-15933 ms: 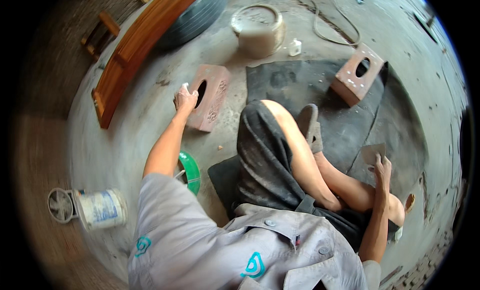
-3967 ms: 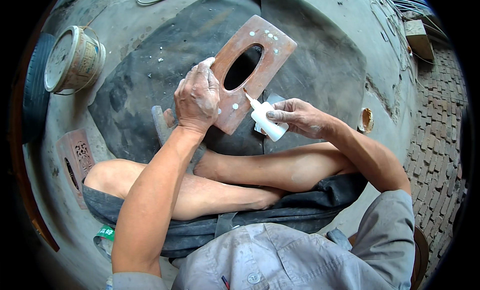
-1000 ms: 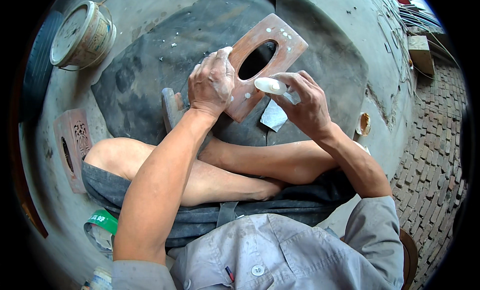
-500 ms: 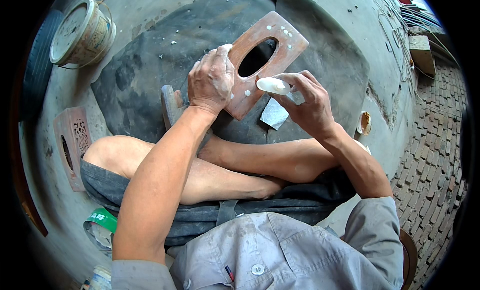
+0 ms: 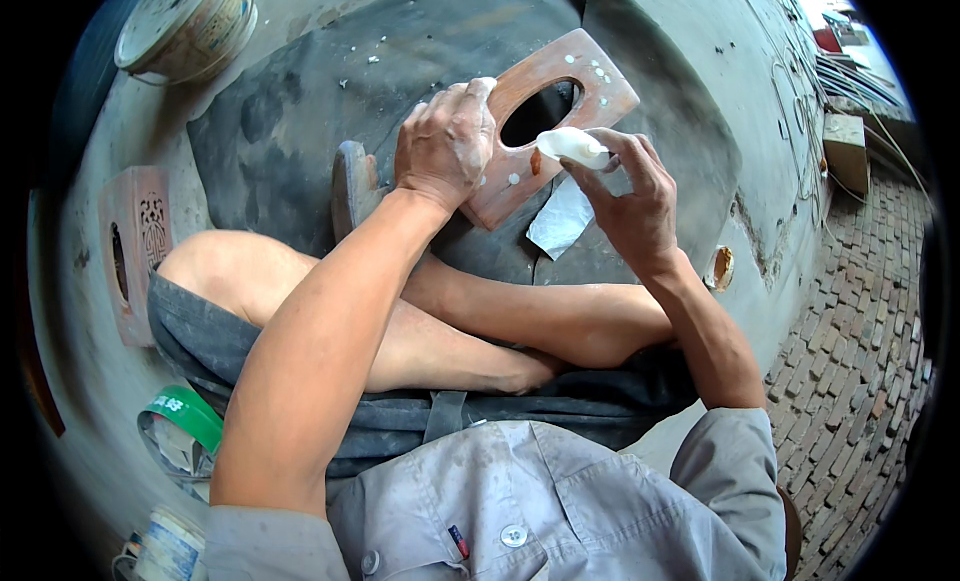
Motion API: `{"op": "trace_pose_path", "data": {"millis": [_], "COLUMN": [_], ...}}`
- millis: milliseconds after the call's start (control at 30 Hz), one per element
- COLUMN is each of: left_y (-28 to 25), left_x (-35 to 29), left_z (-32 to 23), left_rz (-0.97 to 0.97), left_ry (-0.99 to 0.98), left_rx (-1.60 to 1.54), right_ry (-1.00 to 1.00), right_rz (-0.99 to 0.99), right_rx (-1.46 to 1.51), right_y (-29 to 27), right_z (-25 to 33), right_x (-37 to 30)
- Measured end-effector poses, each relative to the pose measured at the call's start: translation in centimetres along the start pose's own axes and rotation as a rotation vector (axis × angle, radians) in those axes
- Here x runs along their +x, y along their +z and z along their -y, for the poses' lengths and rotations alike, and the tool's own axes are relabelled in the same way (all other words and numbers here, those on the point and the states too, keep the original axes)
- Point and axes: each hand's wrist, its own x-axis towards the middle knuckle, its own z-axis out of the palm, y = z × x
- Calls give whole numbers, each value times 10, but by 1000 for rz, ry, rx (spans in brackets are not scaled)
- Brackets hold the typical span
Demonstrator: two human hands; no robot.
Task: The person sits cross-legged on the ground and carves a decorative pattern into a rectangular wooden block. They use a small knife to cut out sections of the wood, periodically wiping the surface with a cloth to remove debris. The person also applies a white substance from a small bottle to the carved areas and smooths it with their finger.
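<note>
White bottle [image 5: 573, 149] is being gripped in the right hand [image 5: 640, 196], contents hidden; the left hand [image 5: 445, 141] is clasping a reddish box [image 5: 600, 103] by its left edge. Between the hands, the box is showing only darkness inside, its long axis slanting forward and rightward.

Reddish-brown box [image 5: 602, 103], pale spots [image 5: 514, 180]; white bottle [image 5: 572, 149]; dark grey mat [image 5: 290, 171].

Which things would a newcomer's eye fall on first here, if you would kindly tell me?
Probably first the reddish-brown box with its dark oval opening, above the picture's centre, the left hand at its left side. Next comes the small white bottle held in the right hand, in front of the box in this view. At lower left, a bright green band stands out.
</note>
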Motion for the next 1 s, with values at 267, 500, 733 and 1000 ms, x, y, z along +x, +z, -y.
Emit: {"op": "trace_pose_path", "data": {"millis": [267,500,733,1000], "left_y": [0,12,0,19], "left_x": [0,-8,-10,-23], "left_z": [-6,3,9,20], "left_rz": [-46,-78,26,162], "left_ry": [5,16,-7,-114], "left_rx": [-5,-43,30,-158], "right_ry": [46,39,240,496], "right_rz": [91,-13,179,203], "right_rx": [-30,93,371,187], "right_y": [-1,9,141,255], "right_z": [3,31,38,46], "right_x": [-6,54,184,259]}}
